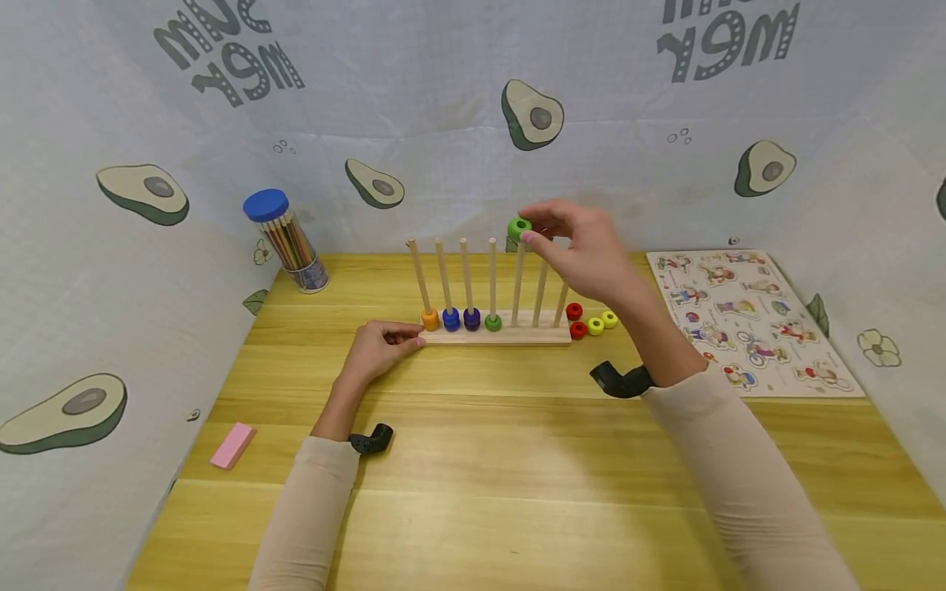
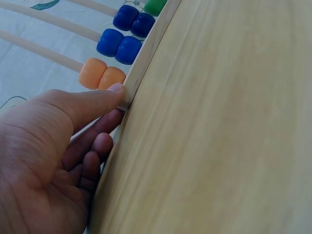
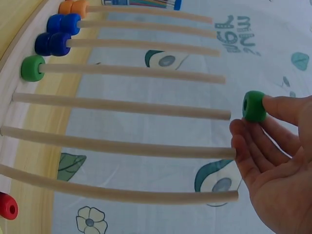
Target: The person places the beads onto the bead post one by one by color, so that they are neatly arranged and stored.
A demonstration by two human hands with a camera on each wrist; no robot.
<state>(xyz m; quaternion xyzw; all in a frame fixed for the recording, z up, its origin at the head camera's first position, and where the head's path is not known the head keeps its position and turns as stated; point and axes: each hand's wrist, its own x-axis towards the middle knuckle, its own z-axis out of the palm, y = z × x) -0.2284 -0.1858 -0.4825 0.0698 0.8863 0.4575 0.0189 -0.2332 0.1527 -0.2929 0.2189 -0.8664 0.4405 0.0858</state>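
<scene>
A wooden peg stand with a row of upright pegs is on the table. My left hand grips its left end, the thumb against the edge of the base. Between thumb and fingertips, my right hand pinches a green bead. That bead is just off the tip of the fifth peg, its hole turned toward it. Two orange beads, two blue beads and two purple beads sit on the first three pegs, and one green bead on the fourth.
Loose red beads and yellow beads lie at the stand's right end. A picture puzzle board is at the right, a blue-lidded jar of pencils at the back left, and a pink block at the left. A printed cloth hangs behind.
</scene>
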